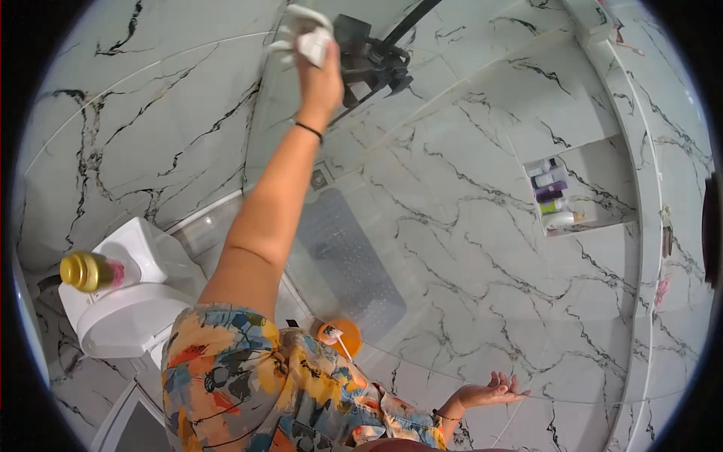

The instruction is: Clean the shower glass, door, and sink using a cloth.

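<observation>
My left arm stretches up and away, and my left hand (322, 81) is closed around a white cloth (312, 41). The cloth lies bunched beyond my fingers, just left of a black shower fixture (373, 64); whether it touches the glass or wall there, I cannot tell. At the lower right, my right hand (488, 395) is held out low with its fingers spread and nothing in it. Behind that hand is white marbled wall tile (520, 331).
A white toilet (124, 328) stands at the left, with a gold-capped bottle (84, 271) on its tank. A grey bath mat (350, 264) covers the shower floor. Near my body is an orange bucket (352, 333) with a white-handled brush. Several bottles (550, 192) fill a wall niche.
</observation>
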Action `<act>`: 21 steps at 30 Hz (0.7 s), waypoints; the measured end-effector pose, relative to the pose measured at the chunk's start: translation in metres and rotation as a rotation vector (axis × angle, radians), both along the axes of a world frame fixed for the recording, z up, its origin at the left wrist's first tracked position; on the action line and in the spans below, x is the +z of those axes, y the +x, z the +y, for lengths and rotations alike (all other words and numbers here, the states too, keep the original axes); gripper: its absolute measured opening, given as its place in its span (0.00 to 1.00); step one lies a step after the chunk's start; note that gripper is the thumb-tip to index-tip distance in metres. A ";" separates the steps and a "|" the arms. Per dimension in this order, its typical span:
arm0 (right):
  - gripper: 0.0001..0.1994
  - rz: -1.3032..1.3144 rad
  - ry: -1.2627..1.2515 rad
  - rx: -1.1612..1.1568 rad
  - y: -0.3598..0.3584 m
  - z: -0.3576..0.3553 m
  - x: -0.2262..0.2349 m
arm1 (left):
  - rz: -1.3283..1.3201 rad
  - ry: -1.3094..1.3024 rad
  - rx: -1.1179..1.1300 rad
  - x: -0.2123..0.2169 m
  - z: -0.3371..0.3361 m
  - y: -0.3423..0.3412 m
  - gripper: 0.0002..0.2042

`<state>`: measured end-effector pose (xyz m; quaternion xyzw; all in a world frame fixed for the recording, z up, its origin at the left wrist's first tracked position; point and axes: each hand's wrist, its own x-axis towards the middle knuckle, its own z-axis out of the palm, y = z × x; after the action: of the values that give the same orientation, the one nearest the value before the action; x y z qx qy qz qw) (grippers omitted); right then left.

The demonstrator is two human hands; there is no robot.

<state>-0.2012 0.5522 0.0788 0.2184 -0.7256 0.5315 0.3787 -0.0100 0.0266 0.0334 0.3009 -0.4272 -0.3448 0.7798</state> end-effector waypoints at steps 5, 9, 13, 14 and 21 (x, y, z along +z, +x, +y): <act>0.45 0.052 0.028 0.237 -0.010 0.018 -0.004 | -0.483 -0.370 0.003 0.023 0.204 -0.063 0.38; 0.52 0.007 -0.038 0.451 -0.013 0.019 -0.009 | -0.743 -0.451 -0.330 -0.070 0.364 -0.110 0.25; 0.55 -0.071 -0.119 0.620 -0.019 0.025 -0.014 | -0.791 -0.237 -0.831 -0.096 0.402 -0.104 0.27; 0.55 -0.132 -0.138 0.730 -0.017 0.024 -0.017 | -0.886 -0.399 -0.536 -0.087 0.393 -0.100 0.27; 0.57 -0.310 -0.064 1.113 -0.020 0.033 -0.025 | -0.476 -0.180 0.129 0.069 0.255 -0.111 0.28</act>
<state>-0.2212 0.5856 0.0535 0.4753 -0.5321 0.6979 -0.0620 -0.1210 0.2815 0.1028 0.3297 -0.6076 -0.1747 0.7012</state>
